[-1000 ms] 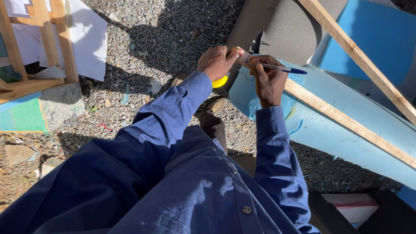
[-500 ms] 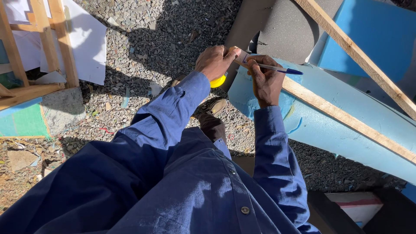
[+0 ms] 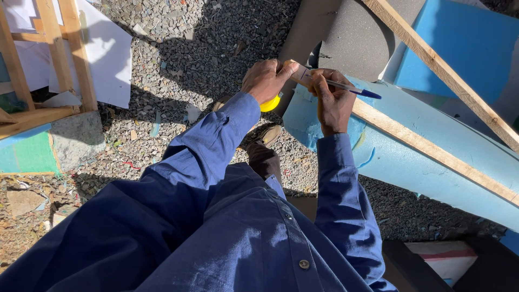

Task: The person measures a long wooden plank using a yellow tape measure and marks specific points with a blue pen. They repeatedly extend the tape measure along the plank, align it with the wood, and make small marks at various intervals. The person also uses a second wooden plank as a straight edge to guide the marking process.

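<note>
My left hand grips a yellow tape measure and presses its thumb on the near end of a long wooden batten. The batten lies along a light blue foam slab. My right hand holds a blue pen with its tip on the batten's end, right beside the left thumb. Both sleeves are dark blue.
A second wooden batten crosses grey foam and a blue panel at upper right. A wooden frame with white sheets stands at upper left on gravel. My shoe is below the hands.
Both hands stay at the batten's end; the view has shifted slightly. The pen has barely moved.
</note>
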